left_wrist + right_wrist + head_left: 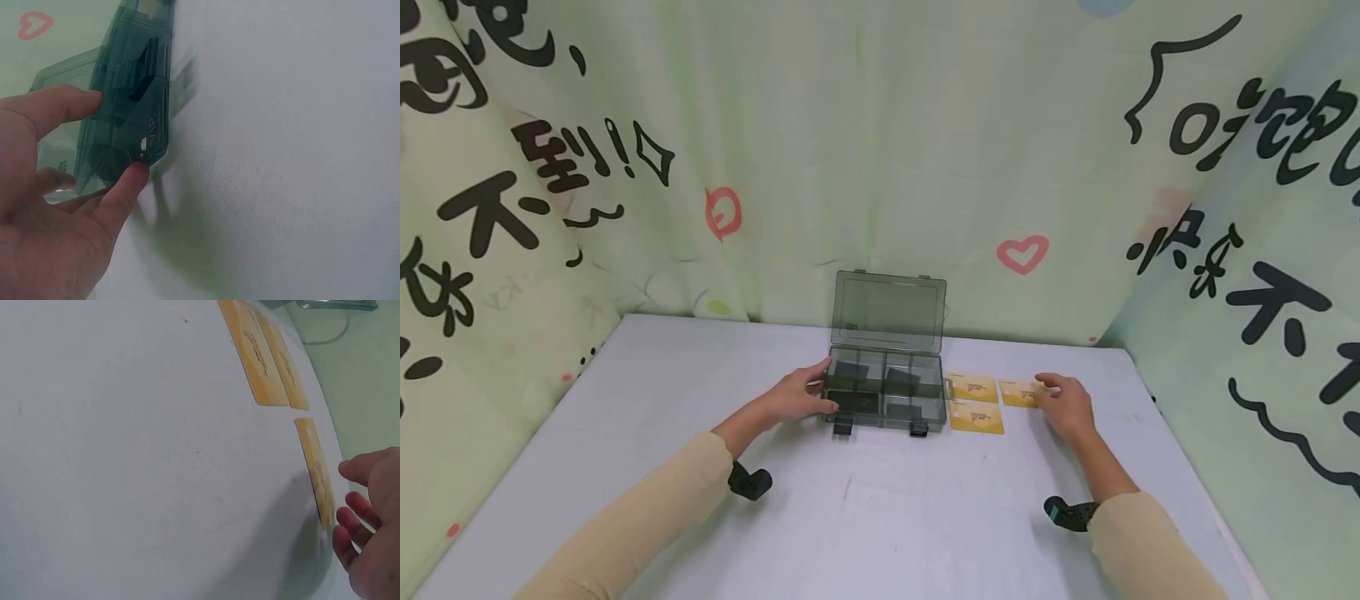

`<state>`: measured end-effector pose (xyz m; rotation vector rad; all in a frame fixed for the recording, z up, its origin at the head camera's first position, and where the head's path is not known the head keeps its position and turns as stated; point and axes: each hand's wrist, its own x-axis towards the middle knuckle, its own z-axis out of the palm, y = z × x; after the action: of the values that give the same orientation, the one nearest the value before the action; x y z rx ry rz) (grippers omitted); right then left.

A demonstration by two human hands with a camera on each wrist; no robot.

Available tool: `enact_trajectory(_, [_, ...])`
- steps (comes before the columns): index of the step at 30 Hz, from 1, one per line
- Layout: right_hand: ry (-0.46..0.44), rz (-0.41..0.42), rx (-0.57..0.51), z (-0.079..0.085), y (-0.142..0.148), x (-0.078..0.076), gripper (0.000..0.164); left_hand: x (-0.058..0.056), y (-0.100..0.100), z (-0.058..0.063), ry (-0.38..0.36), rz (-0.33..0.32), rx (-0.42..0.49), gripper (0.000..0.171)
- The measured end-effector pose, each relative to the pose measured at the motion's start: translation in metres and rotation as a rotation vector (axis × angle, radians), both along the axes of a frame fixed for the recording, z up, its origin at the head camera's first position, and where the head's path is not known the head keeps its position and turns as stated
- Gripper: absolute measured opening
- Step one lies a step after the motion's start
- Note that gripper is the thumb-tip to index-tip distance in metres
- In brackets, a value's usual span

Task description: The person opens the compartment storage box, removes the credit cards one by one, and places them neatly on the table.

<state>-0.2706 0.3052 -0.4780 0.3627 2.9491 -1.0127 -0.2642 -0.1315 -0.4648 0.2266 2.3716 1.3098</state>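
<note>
In the head view, a see-through dark grey compartment box (887,421) stands on the table with its lid (889,310) raised. My left hand (793,396) grips the box's left end, one digit at the front corner and others along the side. A dark card (150,134) lettered "VIP" shows through the box wall in the left wrist view. Yellow cards lie flat to the right of the box: one front card (976,417), one behind it (973,387), and a third (1017,393) farther right. Over that third card hovers my right hand (1067,408), its fingers loosely bent; contact is unclear.
Dark flat pieces (902,382) lie in the box's compartments. Two black latches (918,429) hang at its front edge. The white table (880,517) ends at a printed curtain (880,167) behind and on both sides.
</note>
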Motion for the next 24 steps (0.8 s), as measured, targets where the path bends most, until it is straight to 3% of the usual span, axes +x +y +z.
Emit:
enact_trajectory(8, [-0.022, 0.037, -0.151, 0.006, -0.019, -0.002, 0.043, 0.001, 0.000, 0.000, -0.001, 0.001, 0.010, 0.091])
enact_trajectory(24, [0.015, 0.232, -0.248, 0.023, -0.080, 0.004, 0.041, 0.001, 0.000, -0.001, 0.009, 0.004, -0.008, 0.090])
